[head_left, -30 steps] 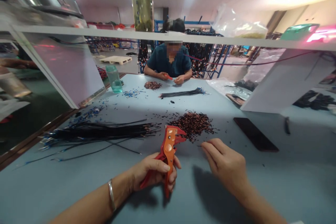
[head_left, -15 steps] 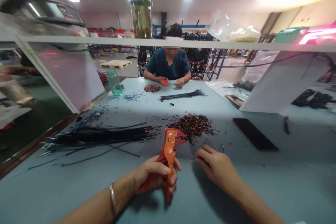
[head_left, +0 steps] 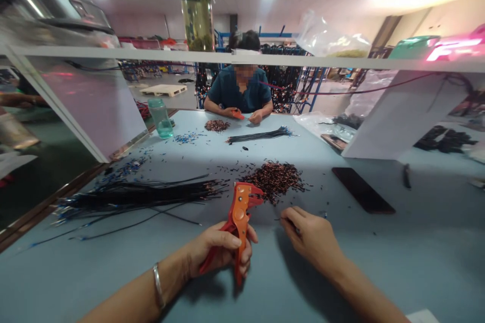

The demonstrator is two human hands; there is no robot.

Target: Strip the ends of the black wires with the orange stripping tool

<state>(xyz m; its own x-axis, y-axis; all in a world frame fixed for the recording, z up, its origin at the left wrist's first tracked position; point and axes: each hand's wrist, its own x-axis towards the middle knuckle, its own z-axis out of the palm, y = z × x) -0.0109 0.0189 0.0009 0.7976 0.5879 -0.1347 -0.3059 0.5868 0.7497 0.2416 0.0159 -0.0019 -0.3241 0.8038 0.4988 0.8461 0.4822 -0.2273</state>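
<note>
My left hand (head_left: 220, 252) is wrapped round the handles of an orange wire stripper (head_left: 240, 214) that points up and away from me, its jaws at the near edge of a heap of stripped copper-coloured wire bits (head_left: 278, 177). My right hand (head_left: 308, 236) rests on the table just right of the tool, fingers pinched on a small dark piece I cannot make out. A bundle of long black wires (head_left: 140, 194) lies to the left of the tool.
A black phone (head_left: 362, 190) lies to the right. Across the blue table (head_left: 417, 242) a person in a dark shirt (head_left: 240, 91) works with another orange tool, a wire bundle (head_left: 261, 135) and a green cup (head_left: 159, 118) nearby. White slanted panels flank both sides.
My right hand has drawn back from the copper heap toward me and closed into a pinch beside the stripper. The left hand and tool have stayed nearly still.
</note>
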